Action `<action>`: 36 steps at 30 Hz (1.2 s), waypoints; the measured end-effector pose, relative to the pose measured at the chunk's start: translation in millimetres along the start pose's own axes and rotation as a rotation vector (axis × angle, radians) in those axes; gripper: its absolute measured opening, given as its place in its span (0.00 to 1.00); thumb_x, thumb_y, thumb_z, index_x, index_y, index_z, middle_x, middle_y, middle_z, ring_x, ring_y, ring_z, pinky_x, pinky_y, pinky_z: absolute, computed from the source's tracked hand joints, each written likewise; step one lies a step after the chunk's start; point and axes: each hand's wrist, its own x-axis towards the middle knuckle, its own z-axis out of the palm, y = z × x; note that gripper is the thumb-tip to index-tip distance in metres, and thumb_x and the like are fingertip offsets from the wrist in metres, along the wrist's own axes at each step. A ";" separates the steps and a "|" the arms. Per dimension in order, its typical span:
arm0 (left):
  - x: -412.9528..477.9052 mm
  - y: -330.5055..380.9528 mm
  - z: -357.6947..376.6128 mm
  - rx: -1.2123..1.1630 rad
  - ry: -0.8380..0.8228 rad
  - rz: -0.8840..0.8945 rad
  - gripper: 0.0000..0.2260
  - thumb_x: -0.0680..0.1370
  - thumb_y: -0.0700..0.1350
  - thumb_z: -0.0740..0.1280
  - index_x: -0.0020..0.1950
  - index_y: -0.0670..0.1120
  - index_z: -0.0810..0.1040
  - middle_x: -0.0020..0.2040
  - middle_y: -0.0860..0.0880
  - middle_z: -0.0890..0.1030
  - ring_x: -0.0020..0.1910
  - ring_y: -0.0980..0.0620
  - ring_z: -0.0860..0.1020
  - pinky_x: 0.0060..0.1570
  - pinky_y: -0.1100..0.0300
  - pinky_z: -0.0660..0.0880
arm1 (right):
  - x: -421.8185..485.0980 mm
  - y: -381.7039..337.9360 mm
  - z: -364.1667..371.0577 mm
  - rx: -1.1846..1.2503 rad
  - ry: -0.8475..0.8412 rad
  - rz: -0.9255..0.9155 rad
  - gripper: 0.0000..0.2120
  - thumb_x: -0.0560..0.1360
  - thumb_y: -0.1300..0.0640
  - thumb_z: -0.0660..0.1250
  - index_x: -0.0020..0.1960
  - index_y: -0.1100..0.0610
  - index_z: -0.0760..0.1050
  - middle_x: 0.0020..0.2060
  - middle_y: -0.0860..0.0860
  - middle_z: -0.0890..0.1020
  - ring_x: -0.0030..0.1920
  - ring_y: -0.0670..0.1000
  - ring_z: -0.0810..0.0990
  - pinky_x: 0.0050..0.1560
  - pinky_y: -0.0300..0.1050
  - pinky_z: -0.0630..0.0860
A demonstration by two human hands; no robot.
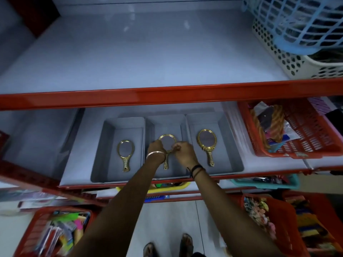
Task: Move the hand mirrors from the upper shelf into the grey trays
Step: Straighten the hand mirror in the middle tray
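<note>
Three grey trays stand side by side on the lower shelf: left tray (104, 145), middle tray (165, 121), right tray (232, 151). A gold hand mirror (125, 153) lies flat in the left tray, and another gold mirror (206, 144) lies in the right tray. A third gold mirror (168, 139) is in the middle tray. My left hand (156, 147) grips its round frame, and my right hand (182, 150) pinches it where the frame meets the handle. The upper shelf (139, 58) holds no mirrors that I can see.
A blue basket (300, 25) and a white perforated basket (289, 60) sit at the upper shelf's right end. A red basket (304, 132) of goods stands right of the trays. More red baskets (55, 232) sit below, beside my feet (167, 245).
</note>
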 end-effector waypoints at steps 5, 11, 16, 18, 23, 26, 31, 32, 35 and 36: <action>1.5 -15.9 16.5 -0.032 -0.100 -0.104 0.15 0.78 0.36 0.62 0.64 0.36 0.74 0.63 0.39 0.77 0.62 0.41 0.77 0.58 0.54 0.75 | 6.8 8.1 31.7 -0.091 -0.065 0.171 0.13 0.75 0.64 0.59 0.38 0.64 0.80 0.40 0.61 0.83 0.44 0.58 0.82 0.40 0.43 0.74; 12.6 -23.6 23.1 -0.060 -0.116 -0.095 0.12 0.76 0.37 0.64 0.59 0.37 0.78 0.59 0.39 0.81 0.58 0.41 0.80 0.54 0.51 0.78 | 11.8 15.2 46.1 -0.105 -0.078 0.221 0.10 0.74 0.62 0.63 0.48 0.65 0.83 0.50 0.60 0.85 0.54 0.57 0.83 0.50 0.42 0.77; 16.1 -26.4 26.7 -0.179 -0.133 -0.116 0.11 0.76 0.38 0.64 0.56 0.36 0.79 0.57 0.38 0.81 0.56 0.41 0.81 0.52 0.50 0.78 | 21.0 22.0 44.8 -0.097 -0.088 0.283 0.11 0.72 0.63 0.64 0.46 0.65 0.83 0.47 0.60 0.86 0.51 0.56 0.84 0.48 0.43 0.79; 18.6 -26.5 27.7 -0.232 -0.161 -0.134 0.11 0.76 0.38 0.63 0.56 0.36 0.79 0.57 0.38 0.81 0.56 0.42 0.80 0.52 0.52 0.78 | 24.0 24.1 43.9 -0.065 -0.084 0.314 0.10 0.72 0.64 0.64 0.47 0.66 0.83 0.48 0.61 0.86 0.51 0.57 0.84 0.51 0.47 0.81; 21.9 -25.9 25.1 -0.284 -0.186 -0.177 0.11 0.77 0.38 0.63 0.56 0.35 0.79 0.57 0.37 0.81 0.57 0.41 0.80 0.52 0.53 0.77 | 26.9 25.2 42.9 -0.041 -0.097 0.338 0.09 0.72 0.65 0.65 0.47 0.68 0.83 0.46 0.62 0.86 0.49 0.58 0.84 0.52 0.52 0.82; 22.4 -27.1 28.3 -0.278 -0.194 -0.194 0.10 0.73 0.37 0.68 0.53 0.35 0.81 0.54 0.38 0.83 0.53 0.42 0.82 0.50 0.53 0.79 | 27.4 25.3 43.7 -0.015 -0.069 0.360 0.10 0.72 0.64 0.64 0.45 0.67 0.83 0.41 0.61 0.85 0.44 0.58 0.84 0.48 0.52 0.83; 18.6 -25.9 33.3 -0.275 -0.113 -0.220 0.08 0.74 0.38 0.68 0.50 0.37 0.82 0.51 0.39 0.84 0.50 0.42 0.83 0.44 0.54 0.80 | 27.0 27.9 44.9 0.008 -0.059 0.347 0.11 0.71 0.65 0.63 0.44 0.67 0.83 0.43 0.62 0.86 0.40 0.55 0.82 0.49 0.51 0.82; 18.8 -25.7 34.5 -0.283 -0.095 -0.217 0.08 0.74 0.38 0.67 0.50 0.37 0.82 0.51 0.39 0.84 0.50 0.42 0.83 0.44 0.53 0.79 | 26.7 28.6 45.0 0.015 -0.060 0.338 0.10 0.72 0.65 0.63 0.45 0.66 0.83 0.44 0.62 0.86 0.40 0.55 0.82 0.49 0.51 0.82; 19.4 -24.8 36.2 -0.304 -0.071 -0.209 0.08 0.74 0.39 0.68 0.50 0.37 0.82 0.51 0.39 0.84 0.50 0.42 0.83 0.45 0.52 0.79 | 26.6 32.0 44.0 0.037 -0.072 0.315 0.10 0.73 0.66 0.63 0.47 0.66 0.83 0.45 0.63 0.86 0.46 0.60 0.84 0.53 0.55 0.81; 20.2 -25.1 37.5 -0.307 -0.068 -0.202 0.08 0.74 0.38 0.68 0.50 0.37 0.82 0.50 0.39 0.84 0.50 0.42 0.83 0.45 0.52 0.79 | 26.5 33.0 43.3 0.047 -0.079 0.311 0.10 0.72 0.67 0.64 0.47 0.66 0.83 0.46 0.63 0.86 0.48 0.61 0.84 0.53 0.57 0.81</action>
